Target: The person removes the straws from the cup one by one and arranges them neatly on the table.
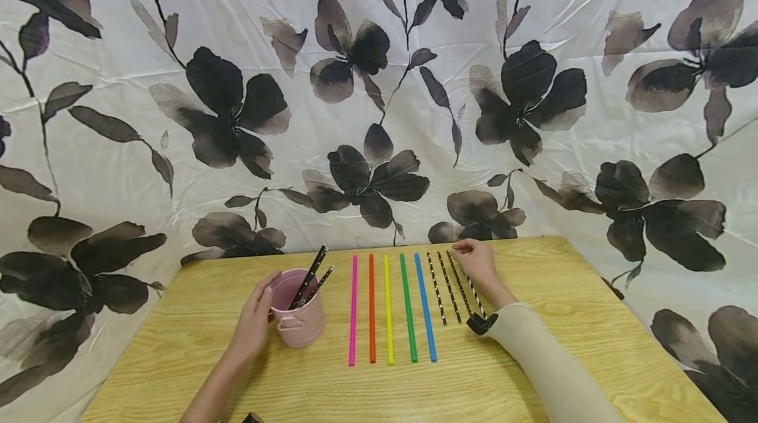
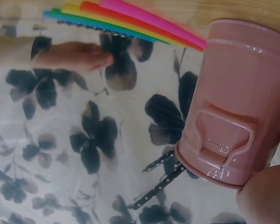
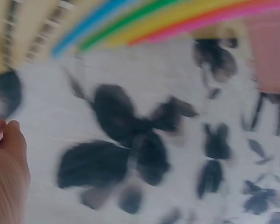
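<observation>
"What's at the left end?"

"The left grip (image 1: 254, 316), curled round the near-left side of a pink bucket (image 1: 302, 329) standing on the counter (image 1: 367, 397). Two black dotted straws (image 1: 322, 254) lean in it."

"And next along?"

"Five plain straws laid side by side: pink (image 1: 353, 311), orange-red (image 1: 372, 310), yellow (image 1: 388, 311), green (image 1: 408, 308), blue (image 1: 425, 308). Then four dark patterned straws (image 1: 437, 290)."

"The right grip (image 1: 478, 266)?"

"Over the far ends of the rightmost ones, fingertips drawn close together. Whether they've pinched one, I can't tell from here."

"How far along, then?"

"Early, I'd judge: two straws in the bucket, nine outside, already set in a neat row."
</observation>
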### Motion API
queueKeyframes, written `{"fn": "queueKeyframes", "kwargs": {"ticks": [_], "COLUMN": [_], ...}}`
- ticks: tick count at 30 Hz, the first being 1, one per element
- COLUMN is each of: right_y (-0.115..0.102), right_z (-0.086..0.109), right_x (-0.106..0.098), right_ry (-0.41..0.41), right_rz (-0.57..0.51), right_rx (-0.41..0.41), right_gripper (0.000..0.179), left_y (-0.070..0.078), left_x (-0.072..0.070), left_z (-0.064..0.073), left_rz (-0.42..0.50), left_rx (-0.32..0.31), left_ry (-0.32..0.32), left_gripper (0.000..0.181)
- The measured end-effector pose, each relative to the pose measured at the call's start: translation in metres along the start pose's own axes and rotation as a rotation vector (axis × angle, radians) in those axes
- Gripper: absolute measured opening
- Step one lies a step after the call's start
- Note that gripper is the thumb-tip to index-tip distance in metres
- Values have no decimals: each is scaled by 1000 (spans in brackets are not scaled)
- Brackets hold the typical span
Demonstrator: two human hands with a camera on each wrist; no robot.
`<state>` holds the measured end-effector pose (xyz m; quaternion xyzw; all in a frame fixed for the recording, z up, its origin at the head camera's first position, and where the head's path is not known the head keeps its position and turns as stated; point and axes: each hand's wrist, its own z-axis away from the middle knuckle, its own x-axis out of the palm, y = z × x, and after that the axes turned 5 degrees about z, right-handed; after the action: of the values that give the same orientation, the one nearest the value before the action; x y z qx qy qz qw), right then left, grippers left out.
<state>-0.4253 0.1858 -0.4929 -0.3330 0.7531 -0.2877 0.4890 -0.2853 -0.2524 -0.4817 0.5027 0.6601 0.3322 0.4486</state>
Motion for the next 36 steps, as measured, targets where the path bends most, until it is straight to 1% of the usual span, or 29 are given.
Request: {"fn": "queueKeyframes", "kwargs": {"ticks": [5,8,13,15,22,27,31,36], "right_y": [-51,-81,-122,-134,-164,-188,-201,-207], "right_z": [10,17,31,36,50,68,78,84], "right_x": [11,22,40,47,70,68,66,70], "right_ry": [-58,-110,-223,-261,-388,-486,-527,-535], "right_rz": [-69,-140,-270,-298,-313,-346,-340,-357], "right_rx": [-103,-152,-189,-210,-279,-305,-328,-382], "right_gripper": [12,9,8,8,12,18,22,22], "left_y": [1,1,0,-1,-3,-2,-2,1], "left_x": [1,3,5,6,6,5,5,4], "left_z": [0,-1,-1,-1,-1,0,-1,-1], "left_rz": [15,34,71,79,62,61,53,58], "left_rx": [-8,-7,-6,-9,-24,-28,-32,-41], "left_ry": [9,20,21,17,19,23,30,35], "left_gripper": [40,40,40,40,41,41,41,41]}}
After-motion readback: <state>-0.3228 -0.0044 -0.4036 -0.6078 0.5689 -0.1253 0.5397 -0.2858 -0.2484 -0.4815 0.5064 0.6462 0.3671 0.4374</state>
